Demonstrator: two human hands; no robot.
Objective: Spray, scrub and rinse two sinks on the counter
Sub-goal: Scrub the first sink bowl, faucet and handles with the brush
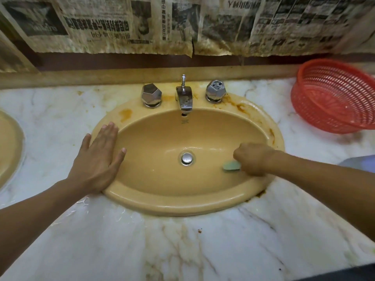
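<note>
Head view: yellow sink (182,207) in marble counter (203,250); left hand (97,157) flat on its left rim, fingers straight, together; right hand (252,159) inside its bowl, fingers curled round green sponge (231,165); second sink (8,147) to its left; red basket (332,98) to its right

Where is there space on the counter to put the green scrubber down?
The widest bare marble counter lies in front of the sink. The strip between this sink and the second sink is partly covered by the left hand. Back right is crowded by the red basket. The right hand grips the scrubber.
</note>
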